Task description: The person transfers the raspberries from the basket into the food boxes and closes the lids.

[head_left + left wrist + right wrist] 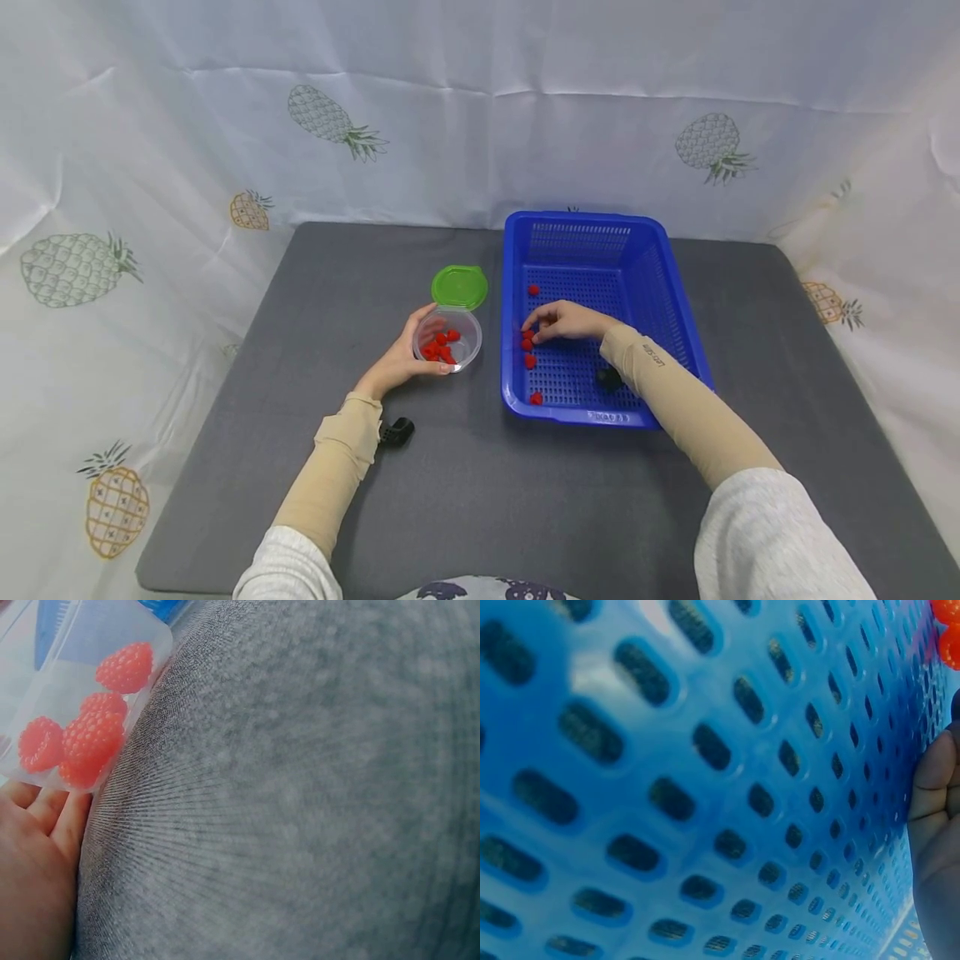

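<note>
My left hand [401, 357] holds a clear round plastic cup [471, 340], thumb along its near side and fingers at its far side. Several red raspberries [441, 339] lie inside it, also seen through the wall in the left wrist view as raspberries [94, 739]. From the cup's far edge extends a green lid [459, 287], flipped back. My right hand [567, 321] reaches into a blue basket [512, 250], its thumb and forefinger spread around a raspberry [527, 334] by the left wall. Another raspberry [527, 344] sits right beside the thumb.
Along the basket's left side lie more raspberries, one farther back [533, 290] and others nearer, including a raspberry [536, 398] by the front wall. Black wrist devices [397, 432] show under both forearms. A grey table [450, 483] bears everything; a pineapple-print curtain [450, 150] hangs behind.
</note>
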Demonstrator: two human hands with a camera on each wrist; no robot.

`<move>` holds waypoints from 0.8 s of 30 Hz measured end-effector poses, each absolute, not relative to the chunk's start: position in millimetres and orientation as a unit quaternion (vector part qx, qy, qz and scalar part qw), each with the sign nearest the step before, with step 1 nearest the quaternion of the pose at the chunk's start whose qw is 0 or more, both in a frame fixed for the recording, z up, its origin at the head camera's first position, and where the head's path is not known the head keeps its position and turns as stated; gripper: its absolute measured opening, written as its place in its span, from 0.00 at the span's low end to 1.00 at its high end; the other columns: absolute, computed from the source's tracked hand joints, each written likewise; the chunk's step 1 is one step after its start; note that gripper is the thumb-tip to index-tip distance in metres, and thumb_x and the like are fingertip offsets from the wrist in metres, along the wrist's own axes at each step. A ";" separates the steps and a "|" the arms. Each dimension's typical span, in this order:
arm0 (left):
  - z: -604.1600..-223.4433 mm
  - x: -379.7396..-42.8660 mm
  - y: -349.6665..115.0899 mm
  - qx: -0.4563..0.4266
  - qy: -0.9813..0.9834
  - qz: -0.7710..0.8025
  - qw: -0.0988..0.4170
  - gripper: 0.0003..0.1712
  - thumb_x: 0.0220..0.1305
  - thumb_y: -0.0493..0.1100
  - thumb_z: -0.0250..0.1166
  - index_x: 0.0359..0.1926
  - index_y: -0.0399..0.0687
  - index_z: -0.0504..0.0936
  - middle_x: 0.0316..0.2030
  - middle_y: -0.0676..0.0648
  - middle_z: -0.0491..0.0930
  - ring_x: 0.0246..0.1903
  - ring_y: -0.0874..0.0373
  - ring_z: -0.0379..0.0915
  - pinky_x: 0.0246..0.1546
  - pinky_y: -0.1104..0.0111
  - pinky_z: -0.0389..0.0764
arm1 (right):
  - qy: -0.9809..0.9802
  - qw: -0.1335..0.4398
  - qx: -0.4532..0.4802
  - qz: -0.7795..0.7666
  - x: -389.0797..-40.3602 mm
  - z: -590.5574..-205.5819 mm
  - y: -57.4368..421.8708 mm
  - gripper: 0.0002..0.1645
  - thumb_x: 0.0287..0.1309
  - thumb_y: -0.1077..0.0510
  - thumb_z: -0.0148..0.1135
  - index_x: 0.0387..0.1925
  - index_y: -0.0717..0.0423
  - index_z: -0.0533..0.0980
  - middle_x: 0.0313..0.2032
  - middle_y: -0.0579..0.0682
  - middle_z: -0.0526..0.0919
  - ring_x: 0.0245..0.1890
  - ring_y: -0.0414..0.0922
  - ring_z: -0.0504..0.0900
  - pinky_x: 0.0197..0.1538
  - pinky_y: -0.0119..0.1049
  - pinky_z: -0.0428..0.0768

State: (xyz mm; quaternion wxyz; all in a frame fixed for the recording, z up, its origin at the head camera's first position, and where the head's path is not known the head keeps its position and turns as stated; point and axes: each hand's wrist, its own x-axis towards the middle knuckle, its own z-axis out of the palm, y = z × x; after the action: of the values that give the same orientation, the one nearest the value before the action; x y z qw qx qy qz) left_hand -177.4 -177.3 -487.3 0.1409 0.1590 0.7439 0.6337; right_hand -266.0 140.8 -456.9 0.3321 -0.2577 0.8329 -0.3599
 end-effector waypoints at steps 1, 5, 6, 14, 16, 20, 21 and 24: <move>-486.0 -177.1 -177.3 0.156 0.745 0.633 0.143 0.55 0.41 0.37 0.70 0.64 0.63 0.44 0.62 0.46 0.58 0.64 0.52 0.52 0.65 0.55 0.50 | 0.832 0.333 -0.259 -0.361 -266.3 -457.5 140.8 0.15 0.50 0.54 0.60 0.42 0.51 0.76 0.19 0.44 0.70 0.20 0.37 0.65 0.30 0.30 0.66; -475.3 -173.8 -176.2 0.154 0.741 0.636 0.148 0.56 0.41 0.34 0.69 0.65 0.57 0.43 0.62 0.42 0.56 0.64 0.48 0.50 0.65 0.53 0.49 | 0.833 0.332 -0.263 -0.357 -267.5 -459.7 140.2 0.15 0.50 0.55 0.60 0.42 0.50 0.76 0.19 0.43 0.70 0.20 0.37 0.65 0.29 0.30 0.66; -472.3 -172.6 -175.6 0.154 0.741 0.637 0.148 0.56 0.41 0.34 0.69 0.65 0.55 0.43 0.62 0.41 0.56 0.64 0.47 0.50 0.64 0.53 0.49 | 0.833 0.331 -0.265 -0.355 -267.6 -459.9 140.1 0.15 0.50 0.54 0.60 0.42 0.51 0.76 0.19 0.43 0.70 0.20 0.37 0.65 0.29 0.30 0.66; -464.0 -168.3 -173.6 0.156 0.744 0.633 0.146 0.55 0.42 0.33 0.68 0.66 0.51 0.42 0.62 0.38 0.55 0.64 0.45 0.49 0.65 0.53 0.49 | 0.834 0.325 -0.269 -0.355 -267.5 -457.4 139.6 0.16 0.49 0.53 0.61 0.41 0.53 0.74 0.19 0.44 0.70 0.19 0.36 0.64 0.28 0.30 0.65; -464.6 -168.2 -173.6 0.157 0.742 0.636 0.146 0.55 0.42 0.33 0.68 0.66 0.51 0.42 0.62 0.38 0.55 0.64 0.44 0.49 0.65 0.53 0.49 | 0.835 0.324 -0.271 -0.354 -267.8 -456.1 140.0 0.16 0.49 0.53 0.61 0.41 0.54 0.74 0.19 0.44 0.70 0.20 0.37 0.65 0.29 0.30 0.65; -465.0 -168.3 -173.5 0.160 0.741 0.636 0.145 0.55 0.42 0.33 0.69 0.66 0.50 0.42 0.62 0.37 0.55 0.64 0.43 0.49 0.64 0.52 0.49 | 0.841 0.321 -0.264 -0.345 -268.5 -453.2 141.8 0.17 0.50 0.50 0.61 0.41 0.52 0.74 0.20 0.44 0.70 0.22 0.38 0.66 0.31 0.31 0.66; -465.0 -168.4 -173.5 0.161 0.742 0.635 0.144 0.55 0.42 0.33 0.69 0.66 0.49 0.42 0.62 0.37 0.55 0.64 0.43 0.49 0.64 0.52 0.49 | 0.844 0.319 -0.262 -0.344 -268.6 -452.2 142.3 0.17 0.50 0.49 0.61 0.41 0.52 0.74 0.20 0.44 0.70 0.22 0.38 0.66 0.32 0.31 0.66; -464.6 -168.7 -173.5 0.162 0.745 0.631 0.144 0.55 0.42 0.34 0.68 0.66 0.50 0.42 0.62 0.37 0.55 0.63 0.43 0.50 0.64 0.51 0.50 | 0.843 0.316 -0.255 -0.353 -269.3 -448.9 143.4 0.17 0.50 0.48 0.60 0.41 0.50 0.74 0.21 0.45 0.71 0.24 0.40 0.67 0.33 0.32 0.66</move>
State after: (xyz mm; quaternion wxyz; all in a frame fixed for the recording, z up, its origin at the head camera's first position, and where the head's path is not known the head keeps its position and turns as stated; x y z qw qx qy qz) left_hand -168.7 -173.5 -464.6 0.1435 0.1617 0.7449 0.6311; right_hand -269.3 143.4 -448.9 0.3160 -0.2549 0.8431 -0.3525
